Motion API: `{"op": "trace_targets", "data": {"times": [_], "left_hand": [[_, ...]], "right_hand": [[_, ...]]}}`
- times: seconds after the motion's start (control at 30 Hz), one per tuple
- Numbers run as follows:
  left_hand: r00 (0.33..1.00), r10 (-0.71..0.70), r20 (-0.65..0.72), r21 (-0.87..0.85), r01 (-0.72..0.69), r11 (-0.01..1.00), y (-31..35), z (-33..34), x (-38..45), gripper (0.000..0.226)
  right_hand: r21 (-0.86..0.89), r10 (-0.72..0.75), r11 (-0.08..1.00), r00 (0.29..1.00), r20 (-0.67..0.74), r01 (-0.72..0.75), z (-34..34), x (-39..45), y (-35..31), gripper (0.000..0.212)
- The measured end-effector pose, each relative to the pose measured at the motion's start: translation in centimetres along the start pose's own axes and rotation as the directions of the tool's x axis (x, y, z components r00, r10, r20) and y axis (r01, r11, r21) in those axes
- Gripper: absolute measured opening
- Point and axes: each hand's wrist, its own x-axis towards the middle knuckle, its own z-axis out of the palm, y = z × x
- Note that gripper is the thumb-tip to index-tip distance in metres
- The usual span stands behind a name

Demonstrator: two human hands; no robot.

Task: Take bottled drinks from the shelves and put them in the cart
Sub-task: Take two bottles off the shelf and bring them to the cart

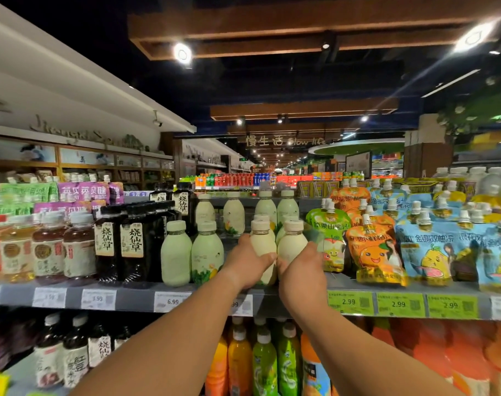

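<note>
On shelf edge (135, 298): my left hand (245, 261) grips pale bottle (262, 244); my right hand (299, 270) grips neighbouring pale bottle (292, 241), fingers curled.

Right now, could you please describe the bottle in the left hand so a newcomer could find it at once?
Find the grey shelf with price tags along its edge, then its row of pale cream bottles. The cream bottle wanted stands third from the left in the front row. Unlike its free-standing neighbours to the left, the left hand grips it.
</note>
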Motion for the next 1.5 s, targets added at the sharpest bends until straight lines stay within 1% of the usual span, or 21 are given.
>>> {"op": "trace_targets", "data": {"times": [0.1, 0.17, 0.23, 0.3, 0.37, 0.43, 0.5, 0.63, 0.73, 0.83, 0.93, 0.97, 1.0, 1.07, 1.1, 1.13, 1.17, 1.23, 1.37, 1.43, 1.5], "left_hand": [[1.000, -0.007, -0.018, -0.025, 0.007, 1.000, 0.7, 0.0, -1.3, 0.077], [0.998, 0.020, -0.054, -0.002, -0.020, 1.000, 1.3, -0.3, -2.4, 0.075], [0.993, 0.070, -0.095, 0.037, -0.067, 0.997, 1.6, -1.0, -3.9, 0.072], [0.989, 0.095, -0.117, 0.054, -0.089, 0.995, 1.4, -2.4, -6.0, 0.080], [0.989, 0.090, -0.118, 0.089, -0.079, 0.993, 0.0, -4.4, -8.5, 0.083], [0.990, 0.066, -0.127, 0.149, -0.047, 0.988, -2.4, -7.1, -11.2, 0.071], [0.988, 0.016, -0.152, 0.202, 0.015, 0.979, -5.2, -10.5, -13.9, 0.061], [0.964, -0.107, -0.244, 0.275, 0.175, 0.945, -10.0, -18.2, -18.7, 0.076], [0.937, -0.144, -0.318, 0.337, 0.254, 0.906, -12.8, -22.8, -22.4, 0.066], [0.895, -0.211, -0.392, 0.314, 0.346, 0.884, -16.1, -26.6, -27.0, 0.051], [0.814, -0.312, -0.490, 0.298, 0.493, 0.817, -19.4, -30.1, -31.5, 0.066], [0.782, -0.342, -0.521, 0.307, 0.546, 0.779, -20.3, -31.2, -32.9, 0.069], [0.752, -0.370, -0.546, 0.315, 0.593, 0.741, -21.2, -32.2, -34.1, 0.067], [0.691, -0.411, -0.595, 0.303, 0.666, 0.682, -22.8, -33.9, -36.5, 0.048], [0.661, -0.423, -0.620, 0.277, 0.688, 0.671, -23.5, -34.5, -37.6, 0.038], [0.628, -0.435, -0.645, 0.242, 0.708, 0.664, -24.3, -34.9, -38.6, 0.034], [0.593, -0.451, -0.667, 0.211, 0.731, 0.649, -25.0, -35.2, -39.6, 0.037], [0.501, -0.490, -0.713, 0.158, 0.796, 0.585, -26.5, -35.4, -41.4, 0.053], [0.304, -0.573, -0.761, -0.008, 0.879, 0.477, -29.6, -34.6, -44.5, 0.079], [0.228, -0.611, -0.758, -0.083, 0.895, 0.437, -31.2, -34.1, -45.9, 0.081], [0.170, -0.625, -0.762, -0.123, 0.909, 0.397, -33.0, -33.7, -47.1, 0.076]], "right_hand": [[-0.076, -0.046, 0.996, 0.999, -0.023, 0.044, -0.5, -1.2, -0.8, 0.062], [-0.076, -0.111, 0.991, 0.992, -0.061, 0.106, -1.3, -2.3, -1.2, 0.056], [-0.084, -0.157, 0.985, 0.986, -0.061, 0.152, -2.1, -3.5, -1.6, 0.051], [-0.089, -0.143, 0.986, 0.989, -0.037, 0.139, -2.8, -4.9, -2.3, 0.048], [-0.077, -0.083, 0.993, 0.996, 0.012, 0.084, -3.1, -6.7, -3.6, 0.047], [-0.065, -0.057, 0.996, 0.996, 0.062, 0.061, -2.7, -9.0, -5.1, 0.047], [-0.041, -0.071, 0.996, 0.992, 0.104, 0.075, -2.0, -11.6, -6.7, 0.048], [-0.001, -0.118, 0.993, 0.972, 0.205, 0.121, 0.1, -16.7, -10.7, 0.055], [0.048, -0.125, 0.992, 0.950, 0.286, 0.116, 2.0, -20.8, -14.1, 0.062], [0.094, -0.205, 0.979, 0.889, 0.408, 0.182, 4.8, -25.6, -17.4, 0.073], [0.184, -0.283, 0.958, 0.826, 0.488, 0.220, 7.4, -29.8, -20.6, 0.073], [0.215, -0.301, 0.952, 0.802, 0.516, 0.218, 8.2, -31.0, -21.6, 0.073], [0.241, -0.322, 0.944, 0.776, 0.543, 0.223, 9.0, -32.2, -22.6, 0.074], [0.290, -0.372, 0.926, 0.717, 0.589, 0.243, 10.5, -34.3, -24.4, 0.071], [0.316, -0.397, 0.915, 0.685, 0.611, 0.249, 11.3, -35.4, -25.0, 0.069], [0.346, -0.423, 0.904, 0.652, 0.630, 0.252, 12.0, -36.5, -25.6, 0.068], [0.373, -0.447, 0.892, 0.618, 0.646, 0.254, 12.7, -37.5, -26.0, 0.069], [0.414, -0.495, 0.868, 0.545, 0.677, 0.275, 14.3, -39.6, -26.2, 0.073], [0.490, -0.588, 0.807, 0.369, 0.720, 0.331, 17.4, -44.1, -25.5, 0.077], [0.514, -0.609, 0.786, 0.293, 0.737, 0.343, 19.0, -46.0, -25.1, 0.077], [0.540, -0.626, 0.768, 0.228, 0.746, 0.344, 20.8, -47.5, -25.0, 0.079]]}}
